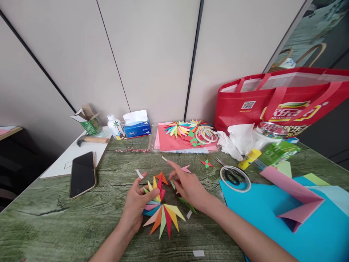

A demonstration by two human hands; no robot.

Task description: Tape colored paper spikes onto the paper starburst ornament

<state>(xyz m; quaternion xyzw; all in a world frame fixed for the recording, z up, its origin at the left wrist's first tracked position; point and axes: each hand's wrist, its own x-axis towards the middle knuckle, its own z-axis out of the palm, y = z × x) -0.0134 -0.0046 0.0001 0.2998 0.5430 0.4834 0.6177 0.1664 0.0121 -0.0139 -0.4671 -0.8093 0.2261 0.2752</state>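
Note:
My left hand (pixel 133 205) is closed on a multicoloured folded-paper star (pixel 164 215), its thumb on top of the points. The star's ring has a gap at the upper right. A short white tape strip (pixel 140 174) sticks up from my left index finger. My right hand (pixel 188 182) points its index finger outward, with another pale strip (pixel 164 158) at the tip. Its thumb and middle finger close around a small pale green folded paper piece (pixel 173 185), partly hidden. Loose folded pieces lie nearby: orange (pixel 161 178), pink (pixel 186 169) and green (pixel 188 205).
Tape roll (pixel 247 179) and scissors (pixel 231 176) lie right, beside a glue stick (pixel 249 159) and blue paper (pixel 261 218). Finished paper stars (pixel 177 129) rest on red paper (pixel 163 142). A phone (pixel 83 174) and hammer (pixel 94 139) are left; a red bag (pixel 245 105) stands behind.

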